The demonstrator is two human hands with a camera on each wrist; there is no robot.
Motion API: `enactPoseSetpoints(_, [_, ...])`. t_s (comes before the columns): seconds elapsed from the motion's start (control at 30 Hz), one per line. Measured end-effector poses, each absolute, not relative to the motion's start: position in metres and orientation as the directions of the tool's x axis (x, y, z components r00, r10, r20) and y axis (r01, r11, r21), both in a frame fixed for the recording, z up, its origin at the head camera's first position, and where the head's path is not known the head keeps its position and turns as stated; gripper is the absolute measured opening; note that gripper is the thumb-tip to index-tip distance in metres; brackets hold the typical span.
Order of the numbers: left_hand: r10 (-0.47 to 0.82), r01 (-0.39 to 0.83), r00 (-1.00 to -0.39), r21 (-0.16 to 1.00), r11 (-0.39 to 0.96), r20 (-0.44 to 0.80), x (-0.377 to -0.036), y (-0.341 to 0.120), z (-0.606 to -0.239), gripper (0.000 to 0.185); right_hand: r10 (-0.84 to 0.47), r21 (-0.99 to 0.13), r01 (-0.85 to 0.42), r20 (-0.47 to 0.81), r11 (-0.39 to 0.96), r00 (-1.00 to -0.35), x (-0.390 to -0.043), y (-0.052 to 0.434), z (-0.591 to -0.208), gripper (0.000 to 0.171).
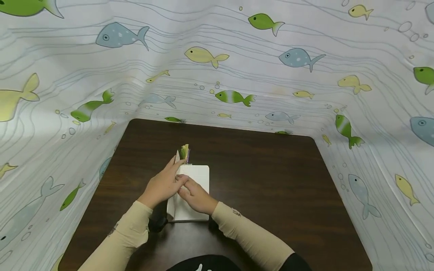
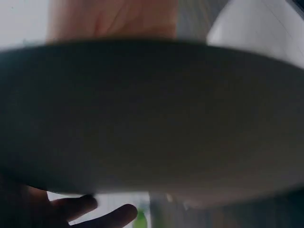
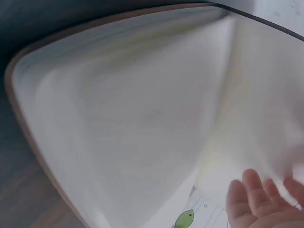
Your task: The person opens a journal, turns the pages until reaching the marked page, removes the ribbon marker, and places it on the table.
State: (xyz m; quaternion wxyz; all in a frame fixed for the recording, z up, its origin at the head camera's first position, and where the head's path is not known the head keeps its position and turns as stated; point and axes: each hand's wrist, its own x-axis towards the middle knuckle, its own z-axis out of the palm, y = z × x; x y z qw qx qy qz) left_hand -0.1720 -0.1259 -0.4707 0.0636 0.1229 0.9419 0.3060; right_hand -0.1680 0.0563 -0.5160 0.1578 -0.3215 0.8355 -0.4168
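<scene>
An open notebook (image 1: 198,175) with blank pale pages lies on the table, its left side raised. My left hand (image 1: 162,188) holds that raised side near the top, with fingers both behind and in front of it. Over the inner part of the page, my right hand (image 1: 198,195) has its fingers extended to the left, close to the left thumb. Green, yellow and purple tassel-like strands (image 1: 184,152) stick out above the notebook's top edge. In the right wrist view the page (image 3: 123,118) fills much of the frame. A large dark blurred shape blocks most of the left wrist view.
The dark brown table (image 1: 264,180) stretches far to the right of the notebook. A white curtain with fish (image 1: 234,97) surrounds its back and sides. Beside the left forearm sits a black object (image 1: 157,220), partly hidden.
</scene>
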Motion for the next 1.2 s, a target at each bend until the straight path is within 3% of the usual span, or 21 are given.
enactPoseSetpoints(0.17, [0.209,0.138,-0.976,0.567,0.812,-0.063,-0.164,-0.157,-0.486,0.054,-0.712,-0.434,-0.634,-0.026,0.640,-0.702,-0.161,0.064,-0.537,0.062])
enactPoseSetpoints(0.23, [0.188,0.116,-0.980,0.593,0.797,-0.060,-0.162,-0.170,-0.494,0.053,-0.698,-0.290,-0.655,-0.067,0.697,-0.713,-0.159,0.074,-0.546,0.070])
enactPoseSetpoints(0.3, [0.164,0.094,-0.985,0.631,0.770,-0.054,-0.159,-0.182,-0.503,0.052,-0.679,-0.223,-0.647,-0.118,0.730,-0.725,-0.158,0.086,-0.553,0.083])
enactPoseSetpoints(0.47, [0.078,0.017,-0.996,0.738,0.674,-0.048,-0.153,-0.199,-0.525,0.049,-0.637,-0.235,-0.594,-0.216,0.770,-0.740,-0.160,0.109,-0.558,0.107])
enactPoseSetpoints(0.7, [-0.006,-0.025,-1.000,0.814,0.580,-0.026,-0.148,-0.200,-0.547,0.047,-0.635,-0.260,-0.581,-0.237,0.771,-0.736,-0.165,0.114,-0.559,0.108])
enactPoseSetpoints(0.87, [-0.032,-0.044,-0.999,0.831,0.554,-0.031,-0.158,-0.198,-0.551,0.047,-0.630,-0.177,-0.605,-0.206,0.776,-0.749,-0.182,0.114,-0.559,0.107])
enactPoseSetpoints(1.07, [-0.039,-0.044,-0.999,0.840,0.540,-0.027,-0.171,-0.194,-0.555,0.047,-0.643,-0.061,-0.640,-0.079,0.766,-0.762,-0.195,0.117,-0.565,0.097])
enactPoseSetpoints(1.2, [-0.036,-0.040,-0.999,0.844,0.534,-0.024,-0.175,-0.192,-0.557,0.047,-0.603,-0.055,-0.602,-0.002,0.797,-0.798,-0.200,0.116,-0.566,0.098])
